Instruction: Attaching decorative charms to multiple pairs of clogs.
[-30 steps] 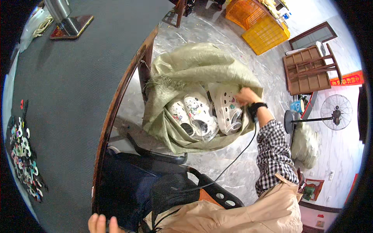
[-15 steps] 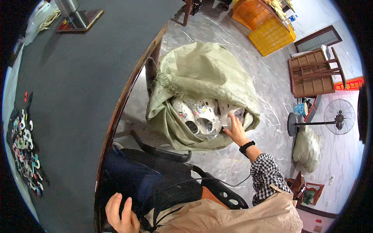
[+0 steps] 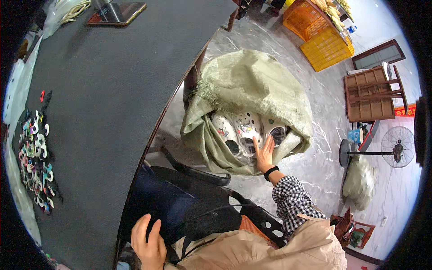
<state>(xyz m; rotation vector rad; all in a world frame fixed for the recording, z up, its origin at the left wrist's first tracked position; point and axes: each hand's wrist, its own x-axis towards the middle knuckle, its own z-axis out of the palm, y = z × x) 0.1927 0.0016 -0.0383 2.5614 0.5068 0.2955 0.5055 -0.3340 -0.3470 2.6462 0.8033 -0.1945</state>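
A pale green woven sack (image 3: 256, 76) stands on the floor with its mouth turned open toward me. Inside lie white clogs with round holes and colourful charms: a left clog (image 3: 222, 127), a middle clog (image 3: 246, 123) and a right clog (image 3: 273, 124), some under clear plastic. My right hand (image 3: 264, 154), a black band on its wrist, reaches in with fingers stretched out against the fronts of the middle and right clogs. It does not grip either. Above my lap, near the table edge, my left hand (image 3: 148, 245) is empty, its fingers loosely bent and apart.
The dark table (image 3: 103, 112) fills the left, with a pile of small colourful charms (image 3: 36, 157) and a phone (image 3: 118, 14). Orange and yellow crates (image 3: 326, 49), a folded wooden table (image 3: 371, 95) and a standing fan (image 3: 398, 147) are to the right. A black chair armrest (image 3: 193, 172) lies before the sack.
My right hand has drawn back from the right clog and shifted left, uncovering more of that clog. The view has swung, so the whole scene sits farther right. The left hand stays empty.
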